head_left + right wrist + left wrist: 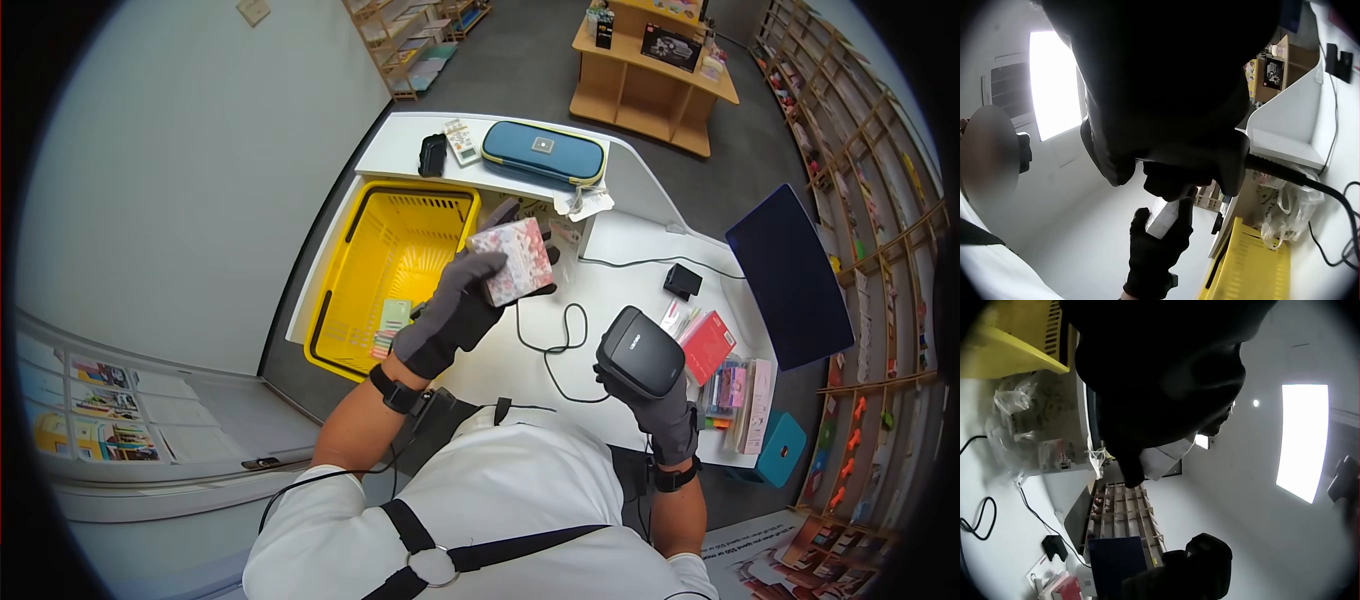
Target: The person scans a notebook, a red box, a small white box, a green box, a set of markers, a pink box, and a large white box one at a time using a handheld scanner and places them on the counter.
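Observation:
My gloved left hand point(452, 308) holds a small pink-and-white floral box point(518, 262) up beside the right edge of the yellow basket point(328, 345), thumb across its face. In the right wrist view the same box point(1163, 220) shows a pale side between dark-gloved fingers. My gloved right hand point(662, 415) grips a black barcode scanner point(642, 350) from below, over the right part of the white counter point(490, 365). A thick black cord point(1300, 179) runs from the scanner in the right wrist view. Much of the right hand's grip is hidden under the scanner head.
Small green and pink packs point(393, 318) lie in the basket. A blue pencil case point(543, 152) and a calculator point(462, 142) sit on the back ledge. To the right stand a dark monitor point(790, 275), a red booklet point(706, 345) and boxed pens point(727, 388).

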`<state>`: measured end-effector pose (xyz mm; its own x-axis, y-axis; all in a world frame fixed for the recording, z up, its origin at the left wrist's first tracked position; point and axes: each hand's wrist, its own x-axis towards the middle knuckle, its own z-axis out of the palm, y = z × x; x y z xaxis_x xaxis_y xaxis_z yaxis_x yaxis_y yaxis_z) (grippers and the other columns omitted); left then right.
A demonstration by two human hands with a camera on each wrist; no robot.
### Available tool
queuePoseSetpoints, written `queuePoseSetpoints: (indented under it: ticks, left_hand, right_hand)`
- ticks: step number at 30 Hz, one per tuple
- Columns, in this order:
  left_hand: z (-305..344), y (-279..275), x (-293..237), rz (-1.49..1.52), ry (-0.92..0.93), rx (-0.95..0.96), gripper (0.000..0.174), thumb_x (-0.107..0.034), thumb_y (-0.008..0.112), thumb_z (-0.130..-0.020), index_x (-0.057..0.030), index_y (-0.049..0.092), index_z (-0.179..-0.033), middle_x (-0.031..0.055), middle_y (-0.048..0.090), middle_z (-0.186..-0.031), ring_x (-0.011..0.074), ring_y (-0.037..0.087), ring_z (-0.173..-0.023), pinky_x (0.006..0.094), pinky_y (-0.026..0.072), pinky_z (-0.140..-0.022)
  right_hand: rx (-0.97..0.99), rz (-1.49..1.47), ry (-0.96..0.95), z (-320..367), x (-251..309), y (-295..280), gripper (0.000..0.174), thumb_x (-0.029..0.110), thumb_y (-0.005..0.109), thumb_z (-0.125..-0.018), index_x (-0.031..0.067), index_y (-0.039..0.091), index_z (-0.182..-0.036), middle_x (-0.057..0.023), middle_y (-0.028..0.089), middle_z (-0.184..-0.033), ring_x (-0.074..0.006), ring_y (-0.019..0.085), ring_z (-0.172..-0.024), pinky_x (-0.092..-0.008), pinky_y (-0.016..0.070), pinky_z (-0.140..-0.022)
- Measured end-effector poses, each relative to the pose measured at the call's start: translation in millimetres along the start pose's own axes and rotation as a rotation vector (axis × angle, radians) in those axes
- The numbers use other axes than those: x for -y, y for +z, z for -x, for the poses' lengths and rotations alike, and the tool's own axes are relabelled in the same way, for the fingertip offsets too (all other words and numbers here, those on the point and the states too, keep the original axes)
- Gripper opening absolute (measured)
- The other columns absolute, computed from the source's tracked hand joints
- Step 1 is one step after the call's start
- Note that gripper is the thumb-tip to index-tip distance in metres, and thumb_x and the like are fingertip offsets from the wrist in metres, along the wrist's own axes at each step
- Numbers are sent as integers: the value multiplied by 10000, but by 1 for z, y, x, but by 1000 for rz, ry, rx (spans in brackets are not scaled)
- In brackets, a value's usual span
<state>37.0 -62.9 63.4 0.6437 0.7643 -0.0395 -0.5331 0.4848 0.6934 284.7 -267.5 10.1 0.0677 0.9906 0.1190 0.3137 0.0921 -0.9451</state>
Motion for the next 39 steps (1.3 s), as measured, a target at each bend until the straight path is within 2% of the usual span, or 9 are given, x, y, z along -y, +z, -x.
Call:
queuePoseSetpoints:
  ticks: [3,9,13,16,20,31,36,37,39]
  left_hand:
    - [-10,-11,2,260,-105,-68,669,-351,614,-986,-59,493,-1576,240,606,-1500,440,608,-1372,624,465,-1196]
    - [-14,-31,8,489,-157,-113,596,-441,571,-1048,-40,557,-1490,247,671,-1381,467,649,-1298,626,468,-1199]
    - [-12,-40,11,436,-174,-161,548,-402,525,-1081,-23,564,-1474,220,709,-1285,409,694,-1225,597,478,-1201]
    - [-14,-41,14,351,-123,-167,612,-530,549,-1083,-60,573,-1474,134,700,-1163,252,705,-852,564,532,-1138]
    - [-7,-46,16,390,-81,18,595,-476,498,-1109,-64,528,-1538,57,663,-1028,151,553,-625,493,549,-1087]
    - [1,-31,19,740,-202,253,730,-332,458,-1094,-66,217,-1730,7,480,-830,111,432,-562,353,434,-881]
    - [4,-26,17,648,-206,182,757,-292,521,-1094,-53,189,-1731,-29,457,-742,86,361,-503,293,408,-781]
    - [4,-29,19,648,-207,183,757,-292,521,-1094,-53,189,-1731,-29,457,-742,86,361,-503,293,408,-781]
    - [4,-37,24,698,-194,281,313,-260,505,-1070,-82,426,-1316,-4,424,-779,123,377,-624,311,365,-761]
  right_hand:
    - [-128,-234,125,-3,1,9,432,208,956,-799,73,773,-1166,-67,804,-1048,-224,775,-925,-355,608,-825]
    - [-142,-135,113,-4,1,8,418,203,947,-804,75,775,-1163,-56,802,-1044,-218,773,-917,-356,608,-823]
    - [-127,-138,127,-4,-2,8,424,205,944,-805,75,772,-1169,-59,800,-1048,-225,772,-919,-359,610,-824]
    - [-111,-102,113,-6,-2,8,437,214,944,-806,76,766,-1181,-63,799,-1054,-232,772,-921,-360,610,-825]
    - [-85,-69,82,-7,1,6,442,230,938,-816,83,763,-1195,-65,797,-1062,-242,772,-923,-361,611,-827]
    - [-37,63,-87,-8,12,3,467,268,959,-825,87,761,-1206,-74,791,-1099,-245,770,-973,-362,609,-859]
    - [-45,-68,2,-8,19,2,473,259,960,-823,79,759,-1211,-79,790,-1103,-245,768,-977,-364,608,-868]
    - [-12,-99,51,-8,19,1,525,194,955,-811,61,731,-1267,-81,786,-1153,-227,762,-1024,-361,607,-902]
    - [58,-163,150,-7,18,0,652,62,945,-786,24,675,-1378,-87,777,-1254,-190,751,-1118,-356,605,-970]
